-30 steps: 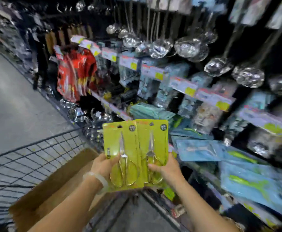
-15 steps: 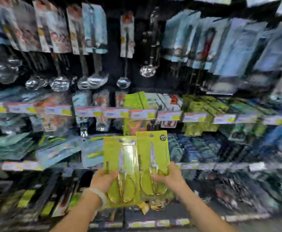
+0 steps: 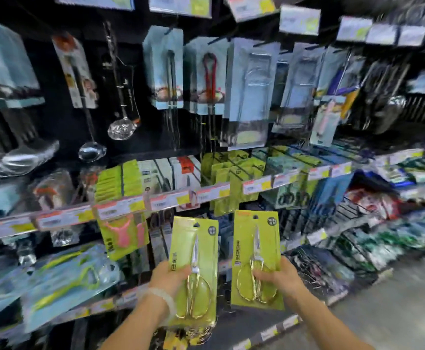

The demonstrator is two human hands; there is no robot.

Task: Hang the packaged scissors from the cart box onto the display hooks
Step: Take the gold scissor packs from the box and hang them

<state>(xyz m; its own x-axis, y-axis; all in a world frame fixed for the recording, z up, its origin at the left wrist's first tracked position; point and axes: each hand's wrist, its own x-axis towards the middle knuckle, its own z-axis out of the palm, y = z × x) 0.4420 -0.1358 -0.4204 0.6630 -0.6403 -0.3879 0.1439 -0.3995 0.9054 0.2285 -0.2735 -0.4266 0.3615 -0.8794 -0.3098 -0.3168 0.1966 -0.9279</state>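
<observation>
1. Left hand [image 3: 171, 276]: grasps the left scissors pack [image 3: 193, 269] at its lower left edge, thumb on the front of the card. A pale bracelet [image 3: 156, 295] sits on this wrist. More green cards and gold handles show just beneath this pack; their number cannot be told.
2. Right hand [image 3: 279, 276]: grasps the right scissors pack [image 3: 255, 258] at its lower right edge, fingers curled across the gold handles.
3. Both packs are yellow-green cards, held upright with the blade tips up. The two cards are apart, with a narrow gap between them. The right pack stands slightly higher than the left.
4. Neither pack is on a hook. Both are held in front of the lower part of the display rack, below the price label rail [image 3: 120, 208].
5. Behind the rail, at the rack's middle level, the display hooks [image 3: 231, 170] carry rows of matching yellow-green packs [image 3: 225, 178], directly above the right pack.
6. Upper rack: pale blue packaged tongs [image 3: 166, 69] hang at centre; a slotted ladle [image 3: 123, 127] and a plain ladle [image 3: 91, 151] hang towards the left edge.
7. The grey floor [image 3: 396, 306] shows at the lower right corner.
</observation>
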